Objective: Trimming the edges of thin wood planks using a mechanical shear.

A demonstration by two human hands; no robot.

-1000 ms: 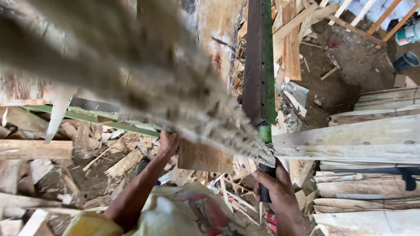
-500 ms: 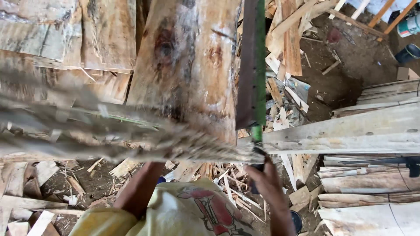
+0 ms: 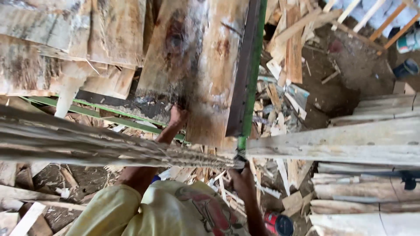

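Closest to my camera, at the bottom of the view, the yellow shirt [image 3: 144, 209] fills the frame, and both bare arms reach up from it. My right hand [image 3: 242, 175] sits just under the near tip of a long rough strip of wood [image 3: 109, 144] that runs off to the left edge — blurred, so I cannot tell whether the fingers are clenched on it or only touching. That tip meets the lower end of a dark beam with a green edge [image 3: 249, 74], right where a pale plank [image 3: 341, 142] stretches out to the right.

Farther up, my left hand [image 3: 178, 116] presses against the lower edge of a broad stained slab [image 3: 197, 65]; it looks flat against the wood rather than wrapped around it, though the fingers are partly hidden. The slab lies touching the dark beam on its right side, with more weathered boards [image 3: 65, 35] to its left.

Beyond — bare dirt ground [image 3: 350, 74] strewn with offcuts, and stacked planks [image 3: 363, 196] at the right. A red can [image 3: 275, 223] lies near my right forearm.
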